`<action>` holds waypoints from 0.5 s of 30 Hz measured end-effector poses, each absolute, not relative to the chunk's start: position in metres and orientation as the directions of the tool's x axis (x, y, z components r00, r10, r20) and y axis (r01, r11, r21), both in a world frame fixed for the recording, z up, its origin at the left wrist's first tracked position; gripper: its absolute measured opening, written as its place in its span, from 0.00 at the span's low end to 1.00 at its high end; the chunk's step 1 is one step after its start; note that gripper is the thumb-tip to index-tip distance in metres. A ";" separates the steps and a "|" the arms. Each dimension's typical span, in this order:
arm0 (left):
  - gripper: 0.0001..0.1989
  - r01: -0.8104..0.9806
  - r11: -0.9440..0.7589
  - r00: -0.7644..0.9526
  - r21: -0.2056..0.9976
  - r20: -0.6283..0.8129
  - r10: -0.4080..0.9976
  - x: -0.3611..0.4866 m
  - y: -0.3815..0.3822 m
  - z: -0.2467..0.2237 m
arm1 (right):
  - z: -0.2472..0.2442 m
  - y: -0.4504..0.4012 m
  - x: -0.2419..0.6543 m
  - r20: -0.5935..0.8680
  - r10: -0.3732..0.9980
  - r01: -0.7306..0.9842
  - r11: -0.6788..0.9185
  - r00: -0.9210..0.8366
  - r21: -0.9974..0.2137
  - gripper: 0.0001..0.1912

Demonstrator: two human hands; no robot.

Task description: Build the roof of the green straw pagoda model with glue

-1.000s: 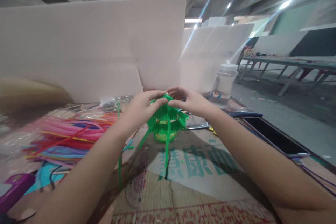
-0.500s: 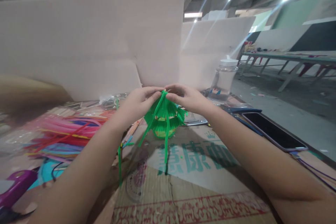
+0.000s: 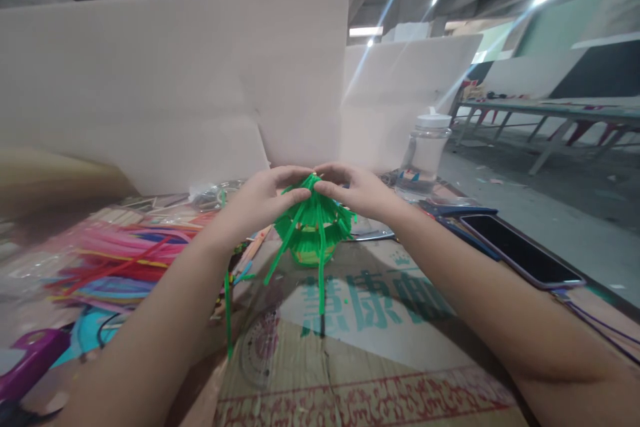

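Note:
A green tiered model like a small pagoda (image 3: 311, 238), apparently built from fuzzy pipe cleaners, stands upright on a printed cardboard sheet (image 3: 380, 333). My left hand (image 3: 265, 199) curves around the left of its pointed top, thumb and fingers closed on the green strands. From the other side my right hand (image 3: 356, 191) grips the same peak, its thumb pressed against the front. Two loose green pipe cleaners (image 3: 322, 280) hang down from the top past the lower tier. My fingers partly hide the peak.
Bundled coloured pipe cleaners (image 3: 130, 250) lie on the left, with a purple-handled tool (image 3: 35, 357) nearer me. A water bottle (image 3: 424, 153) and a phone (image 3: 520, 250) are on the right. White boards (image 3: 175, 80) stand behind.
My thumbs have shifted slightly lower on the green peak. The hanging front pipe cleaner has swung a little to the right. The model stays in place.

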State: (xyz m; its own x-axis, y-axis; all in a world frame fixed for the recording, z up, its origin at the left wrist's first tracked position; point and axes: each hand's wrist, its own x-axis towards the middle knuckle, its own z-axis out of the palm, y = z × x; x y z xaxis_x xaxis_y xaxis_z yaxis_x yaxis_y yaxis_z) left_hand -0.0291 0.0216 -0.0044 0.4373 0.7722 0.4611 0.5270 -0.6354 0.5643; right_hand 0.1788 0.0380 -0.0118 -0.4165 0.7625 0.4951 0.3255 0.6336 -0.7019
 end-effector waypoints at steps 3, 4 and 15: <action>0.21 0.479 -0.648 0.437 0.592 0.480 0.761 -0.029 0.025 -0.007 | -0.011 0.038 0.181 0.470 0.767 0.313 0.620 -0.437 -0.719 0.15; 0.20 0.471 -0.649 0.434 0.597 0.484 0.760 -0.029 0.025 -0.007 | -0.011 0.038 0.181 0.465 0.772 0.315 0.613 -0.433 -0.725 0.15; 0.18 0.589 -0.638 0.376 0.496 0.531 0.759 -0.026 0.018 -0.002 | -0.018 0.042 0.175 0.524 0.762 0.376 0.645 -0.380 -0.665 0.11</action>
State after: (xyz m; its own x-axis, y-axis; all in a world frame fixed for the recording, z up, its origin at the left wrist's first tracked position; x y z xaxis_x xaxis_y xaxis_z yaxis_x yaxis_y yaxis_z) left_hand -0.0263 0.0184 -0.0023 0.3759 0.7594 0.5310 0.5886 -0.6383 0.4962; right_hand 0.1745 0.0417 -0.0179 -0.3800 0.7622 0.5241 0.3764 0.6450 -0.6651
